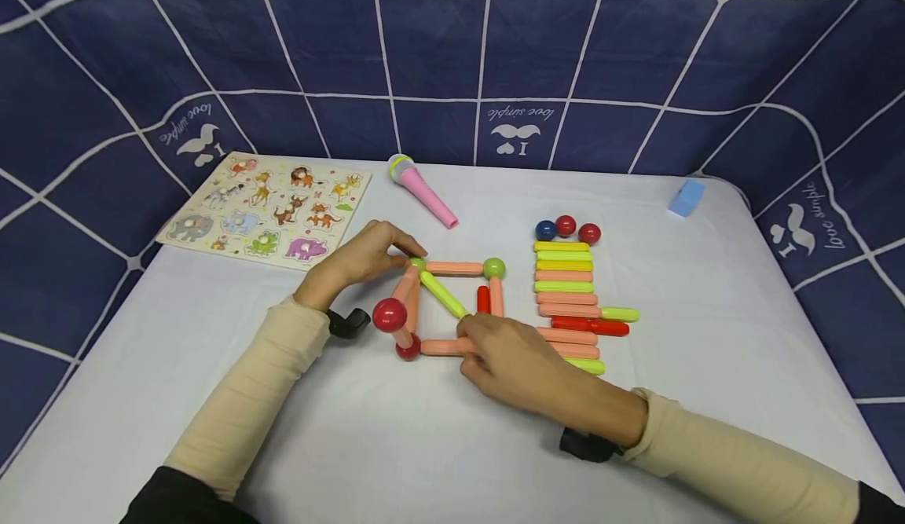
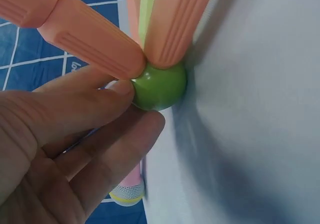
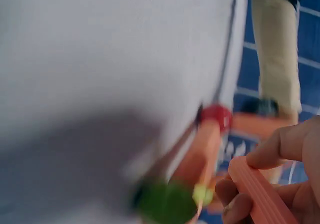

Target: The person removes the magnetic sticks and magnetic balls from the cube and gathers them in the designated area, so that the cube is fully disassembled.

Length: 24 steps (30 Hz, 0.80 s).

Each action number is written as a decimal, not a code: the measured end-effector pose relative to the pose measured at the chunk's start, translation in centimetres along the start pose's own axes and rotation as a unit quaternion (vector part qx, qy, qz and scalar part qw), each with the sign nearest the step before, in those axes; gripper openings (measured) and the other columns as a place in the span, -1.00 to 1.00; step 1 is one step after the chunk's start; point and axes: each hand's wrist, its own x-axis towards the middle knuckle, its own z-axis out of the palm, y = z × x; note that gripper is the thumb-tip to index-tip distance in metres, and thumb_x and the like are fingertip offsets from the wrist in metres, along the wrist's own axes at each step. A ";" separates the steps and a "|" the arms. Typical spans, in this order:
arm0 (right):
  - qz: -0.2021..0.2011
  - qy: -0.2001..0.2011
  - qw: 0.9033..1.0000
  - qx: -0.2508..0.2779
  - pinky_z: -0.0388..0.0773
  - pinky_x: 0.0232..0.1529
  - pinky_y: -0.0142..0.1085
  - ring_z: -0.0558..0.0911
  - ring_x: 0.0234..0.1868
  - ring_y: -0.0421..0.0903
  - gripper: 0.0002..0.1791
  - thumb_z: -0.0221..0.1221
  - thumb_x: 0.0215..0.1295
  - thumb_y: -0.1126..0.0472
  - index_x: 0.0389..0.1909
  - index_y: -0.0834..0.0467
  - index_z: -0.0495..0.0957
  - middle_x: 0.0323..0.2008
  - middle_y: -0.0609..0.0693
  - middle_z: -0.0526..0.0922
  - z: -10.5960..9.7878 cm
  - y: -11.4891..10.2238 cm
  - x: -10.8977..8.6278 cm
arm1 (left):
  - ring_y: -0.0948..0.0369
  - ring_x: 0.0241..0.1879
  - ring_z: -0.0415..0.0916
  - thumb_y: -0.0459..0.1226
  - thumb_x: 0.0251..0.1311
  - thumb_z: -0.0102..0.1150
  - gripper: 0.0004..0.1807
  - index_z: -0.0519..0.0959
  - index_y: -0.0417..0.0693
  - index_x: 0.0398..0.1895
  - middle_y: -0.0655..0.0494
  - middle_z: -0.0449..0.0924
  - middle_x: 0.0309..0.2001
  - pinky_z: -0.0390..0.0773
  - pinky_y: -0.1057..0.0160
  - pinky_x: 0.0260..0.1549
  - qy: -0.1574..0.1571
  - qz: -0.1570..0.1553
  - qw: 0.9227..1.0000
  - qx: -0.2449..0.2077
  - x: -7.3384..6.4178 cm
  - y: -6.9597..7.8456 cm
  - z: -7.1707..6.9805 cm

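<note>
A frame of orange rods and balls stands on the table. At its back left corner my left hand (image 1: 368, 261) pinches a green ball (image 2: 161, 87) between thumb and fingers. Orange rods (image 2: 95, 39) and a yellow-green rod (image 1: 443, 294) meet at this ball. The yellow-green rod slants across the frame toward my right hand (image 1: 519, 363), which pinches an orange rod (image 3: 260, 191) near the front right corner. Another green ball (image 1: 494, 268) marks the back right corner. At the front left, a red ball (image 1: 389, 315) tops an upright rod above a second red ball (image 1: 408, 349).
To the right lies a column of orange, yellow, green and red rods (image 1: 566, 287), with a blue ball (image 1: 545, 230) and two red balls (image 1: 590, 233) behind. A pink toy microphone (image 1: 427, 194), an animal puzzle board (image 1: 265, 210) and a blue block (image 1: 686, 198) lie farther back.
</note>
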 end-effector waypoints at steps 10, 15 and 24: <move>0.108 0.105 0.988 -0.022 0.53 -0.36 -0.18 0.50 -0.36 -0.04 -0.70 0.28 0.27 0.21 -0.05 0.28 0.60 -0.19 0.10 0.57 -5.6 9.1 -4.9 | 0.00 0.09 0.57 -0.59 0.09 0.28 -0.69 0.71 -0.26 -0.08 -0.07 0.70 -0.06 0.56 -0.01 0.02 -0.034 0.003 0.999 -0.009 -1.3 -0.3 -0.8; 0.162 0.111 0.980 -0.023 0.53 -0.34 -0.07 0.51 -0.35 0.04 -0.64 0.29 0.30 0.17 -0.01 0.35 0.61 -0.20 0.21 0.61 -7.2 13.0 -6.3 | 0.00 0.06 0.59 -0.55 0.05 0.35 -0.70 0.72 -0.24 -0.11 -0.05 0.71 -0.10 0.53 -0.02 0.05 -0.027 -0.011 0.999 0.016 -2.7 -0.4 -0.8; 0.175 0.078 0.981 0.033 0.55 -0.12 0.05 0.58 -0.20 0.08 -0.72 0.28 0.32 0.17 -0.05 0.25 0.63 -0.18 0.15 0.68 -7.5 16.0 -6.6 | -0.03 -0.04 0.63 -0.55 0.03 0.36 -0.74 0.73 -0.25 -0.16 -0.07 0.72 -0.17 0.58 -0.04 -0.03 -0.017 -0.046 0.997 0.055 -6.5 0.1 -0.4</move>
